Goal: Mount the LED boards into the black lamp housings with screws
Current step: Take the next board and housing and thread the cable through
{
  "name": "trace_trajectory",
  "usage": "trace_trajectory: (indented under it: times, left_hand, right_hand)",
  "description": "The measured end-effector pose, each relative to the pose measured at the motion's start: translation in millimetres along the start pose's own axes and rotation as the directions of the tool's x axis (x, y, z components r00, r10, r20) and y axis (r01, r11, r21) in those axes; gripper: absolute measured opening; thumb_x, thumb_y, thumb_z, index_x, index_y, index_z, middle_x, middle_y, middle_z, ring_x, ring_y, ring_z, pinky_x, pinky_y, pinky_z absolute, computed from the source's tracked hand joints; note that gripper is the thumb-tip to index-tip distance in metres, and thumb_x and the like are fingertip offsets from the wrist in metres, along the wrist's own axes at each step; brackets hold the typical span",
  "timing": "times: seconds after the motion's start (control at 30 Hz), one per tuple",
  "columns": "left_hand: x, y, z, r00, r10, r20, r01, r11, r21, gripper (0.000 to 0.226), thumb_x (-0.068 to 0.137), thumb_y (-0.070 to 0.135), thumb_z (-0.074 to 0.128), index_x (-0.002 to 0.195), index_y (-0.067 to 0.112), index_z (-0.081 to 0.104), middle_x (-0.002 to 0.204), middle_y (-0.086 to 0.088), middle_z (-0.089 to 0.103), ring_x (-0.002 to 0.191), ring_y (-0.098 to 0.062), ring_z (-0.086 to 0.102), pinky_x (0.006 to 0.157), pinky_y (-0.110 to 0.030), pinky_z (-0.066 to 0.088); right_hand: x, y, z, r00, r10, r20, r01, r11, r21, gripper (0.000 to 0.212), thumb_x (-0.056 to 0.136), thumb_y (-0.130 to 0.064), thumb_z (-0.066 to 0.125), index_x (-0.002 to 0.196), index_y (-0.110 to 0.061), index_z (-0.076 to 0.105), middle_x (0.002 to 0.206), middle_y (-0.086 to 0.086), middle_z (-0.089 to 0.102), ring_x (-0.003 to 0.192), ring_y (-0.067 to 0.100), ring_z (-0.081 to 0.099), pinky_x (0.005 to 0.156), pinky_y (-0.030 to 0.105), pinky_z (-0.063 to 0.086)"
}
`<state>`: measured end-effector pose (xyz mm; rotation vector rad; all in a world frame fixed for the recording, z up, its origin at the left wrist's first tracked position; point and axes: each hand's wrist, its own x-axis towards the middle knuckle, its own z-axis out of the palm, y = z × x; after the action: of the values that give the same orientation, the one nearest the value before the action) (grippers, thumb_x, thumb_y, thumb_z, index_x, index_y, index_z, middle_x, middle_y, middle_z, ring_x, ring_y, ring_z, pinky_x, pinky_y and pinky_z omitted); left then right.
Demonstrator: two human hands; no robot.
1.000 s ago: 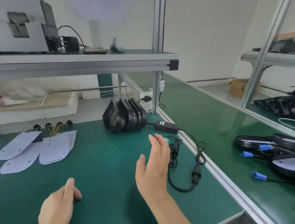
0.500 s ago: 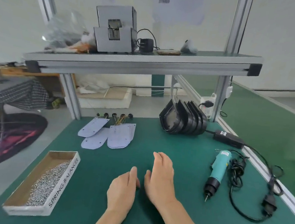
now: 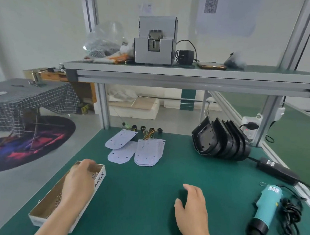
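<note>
LED boards point(image 3: 148, 153) look thin, stiff, light: lift by edges; left hand point(image 3: 80, 182) dips into screw box point(image 3: 100, 178), grip hidden; right hand point(image 3: 193, 208) slack, empty.

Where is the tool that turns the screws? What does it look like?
Start at the green table and go to its right edge, past the person's right hand. The electric screwdriver lies beside a coiled black cord. It is the only turquoise thing, with a black tip.
</note>
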<state>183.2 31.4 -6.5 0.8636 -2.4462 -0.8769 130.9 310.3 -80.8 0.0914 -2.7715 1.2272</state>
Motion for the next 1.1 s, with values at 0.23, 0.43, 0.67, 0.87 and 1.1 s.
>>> trace_trajectory:
  times: [0.23,0.43,0.67,0.87,1.1]
  left_hand:
    - [13,-49,6,0.999,-0.029,0.025,0.019,0.949,0.314,0.045,0.091,-0.003,0.049,0.120,0.023,0.069,0.115,-0.006,0.065,0.111,-0.030,0.055,0.098,-0.044,0.045]
    - [27,-34,4,0.998,0.056,-0.003,-0.049,0.905,0.424,0.038,0.096,0.019,0.052,0.087,0.055,0.060,0.118,0.014,0.065,0.107,-0.015,0.059,0.099,-0.038,0.041]
    - [96,6,35,0.965,0.262,-0.008,-0.258,0.955,0.144,0.023,0.090,0.015,0.060,0.074,0.029,0.066,0.087,0.006,0.058,0.075,-0.018,0.058,0.065,-0.032,0.041]
    - [196,44,85,0.962,0.068,0.265,-0.176,0.896,0.408,0.079,0.084,0.062,0.065,0.145,0.019,0.040,0.140,-0.013,0.044,0.127,-0.032,0.047,0.096,-0.040,0.045]
    - [248,37,141,0.889,-0.074,0.452,-0.147,0.889,0.434,0.131,0.064,0.086,0.063,0.158,0.026,-0.006,0.151,-0.014,0.038,0.140,-0.035,0.036,0.112,-0.051,0.035]
  right_hand:
    - [59,-3,-6,0.976,0.197,-0.096,-0.172,0.960,0.222,0.052,0.098,-0.014,0.054,0.148,-0.017,0.039,0.148,0.002,0.038,0.122,0.018,0.051,0.102,0.039,0.045]
    - [110,-3,7,0.924,0.158,-0.348,-0.098,0.978,0.184,0.056,0.102,-0.017,0.048,0.154,-0.031,0.032,0.146,0.003,0.031,0.106,0.020,0.051,0.085,0.038,0.047]
    - [156,-5,2,0.854,0.077,-0.515,-0.069,0.997,0.035,0.051,0.101,-0.024,0.052,0.151,-0.032,0.042,0.101,0.006,0.042,0.094,0.029,0.046,0.072,0.044,0.048]
    - [166,6,2,0.876,0.146,-0.459,-0.123,0.989,0.081,0.049,0.102,-0.033,0.049,0.149,-0.020,0.044,0.100,0.008,0.054,0.095,0.032,0.054,0.077,0.044,0.045]
    - [175,18,-4,0.849,0.172,-0.499,-0.150,0.985,0.084,0.024,0.098,-0.023,0.058,0.118,-0.011,0.065,0.083,0.002,0.058,0.081,0.030,0.052,0.075,0.038,0.038]
